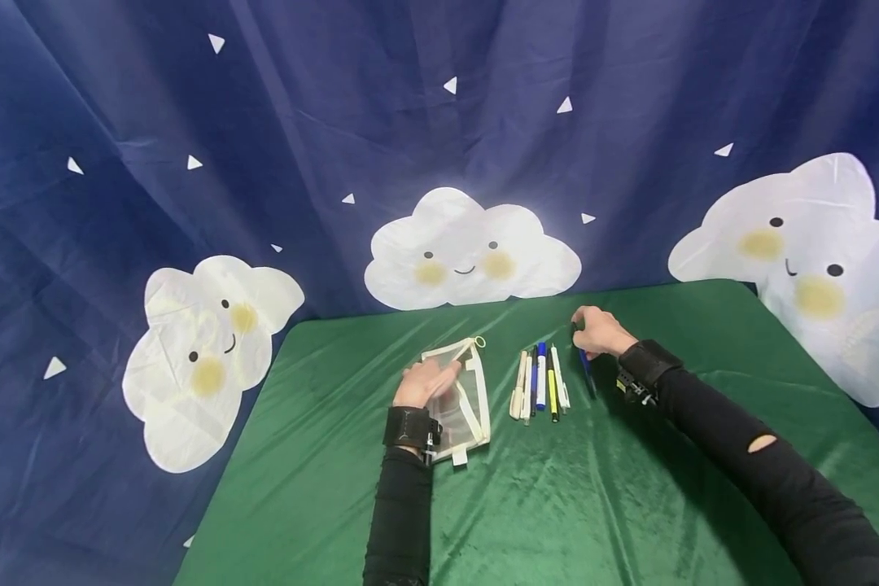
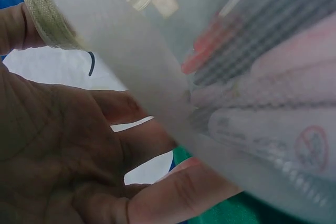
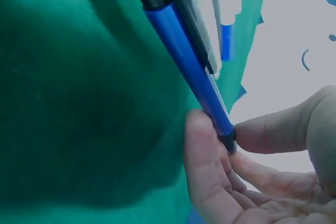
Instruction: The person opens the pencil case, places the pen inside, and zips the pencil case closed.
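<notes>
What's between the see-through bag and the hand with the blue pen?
A row of pens lies between the bag and the right hand, in the head view.

Navy curtain point(image 1: 381, 106) – white clouds point(image 1: 472, 281), green tablecloth point(image 1: 513, 513)

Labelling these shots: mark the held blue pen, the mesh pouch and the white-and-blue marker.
Blue pen point(image 3: 185, 59): right wrist view, on its barrel.
Mesh pouch point(image 1: 450, 430): head view, on its see-through wall.
White-and-blue marker point(image 1: 541, 379): head view, on its white barrel.
</notes>
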### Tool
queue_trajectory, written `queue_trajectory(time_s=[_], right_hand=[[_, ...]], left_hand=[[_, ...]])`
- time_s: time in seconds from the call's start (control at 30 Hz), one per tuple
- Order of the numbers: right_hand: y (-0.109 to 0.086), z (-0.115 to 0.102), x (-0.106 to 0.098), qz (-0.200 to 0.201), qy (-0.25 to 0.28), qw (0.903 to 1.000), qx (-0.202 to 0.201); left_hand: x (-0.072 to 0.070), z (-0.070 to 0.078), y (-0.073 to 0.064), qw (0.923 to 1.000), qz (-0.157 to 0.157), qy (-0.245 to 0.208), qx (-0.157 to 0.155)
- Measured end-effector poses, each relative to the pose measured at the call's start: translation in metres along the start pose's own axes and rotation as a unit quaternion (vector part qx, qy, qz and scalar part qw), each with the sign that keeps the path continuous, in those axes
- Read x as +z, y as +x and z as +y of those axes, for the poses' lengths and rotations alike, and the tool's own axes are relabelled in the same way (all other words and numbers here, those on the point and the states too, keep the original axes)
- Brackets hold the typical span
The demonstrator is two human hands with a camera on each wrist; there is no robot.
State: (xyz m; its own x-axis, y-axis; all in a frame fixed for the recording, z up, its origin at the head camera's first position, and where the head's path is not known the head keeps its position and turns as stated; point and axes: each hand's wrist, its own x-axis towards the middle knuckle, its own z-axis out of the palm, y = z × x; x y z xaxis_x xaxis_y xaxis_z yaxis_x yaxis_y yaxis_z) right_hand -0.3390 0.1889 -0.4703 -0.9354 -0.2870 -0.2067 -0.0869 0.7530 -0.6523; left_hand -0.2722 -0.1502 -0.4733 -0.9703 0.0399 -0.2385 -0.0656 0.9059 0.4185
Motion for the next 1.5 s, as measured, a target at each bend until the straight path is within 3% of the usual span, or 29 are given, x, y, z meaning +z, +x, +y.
queue_trajectory(time_s=[0.73, 1.2, 1.5], right_hand=[[0.006, -0.035, -0.043, 0.102, 0.063, 0.9922, -0.033], [0.014, -0.055, -0.037, 0.141, 0.084, 0.9850, -0.053], [0.027, -0.069, -0.021, 0.139, 0.160, 0.9769, -0.027]], left_hand=[[0.002, -0.005, 0.000, 0.9999, 0.011, 0.003, 0.002], [0.002, -0.004, 0.001, 0.9998, 0.000, -0.016, -0.009], [0.000, -0.003, 0.000, 0.9999, -0.004, -0.008, -0.012]])
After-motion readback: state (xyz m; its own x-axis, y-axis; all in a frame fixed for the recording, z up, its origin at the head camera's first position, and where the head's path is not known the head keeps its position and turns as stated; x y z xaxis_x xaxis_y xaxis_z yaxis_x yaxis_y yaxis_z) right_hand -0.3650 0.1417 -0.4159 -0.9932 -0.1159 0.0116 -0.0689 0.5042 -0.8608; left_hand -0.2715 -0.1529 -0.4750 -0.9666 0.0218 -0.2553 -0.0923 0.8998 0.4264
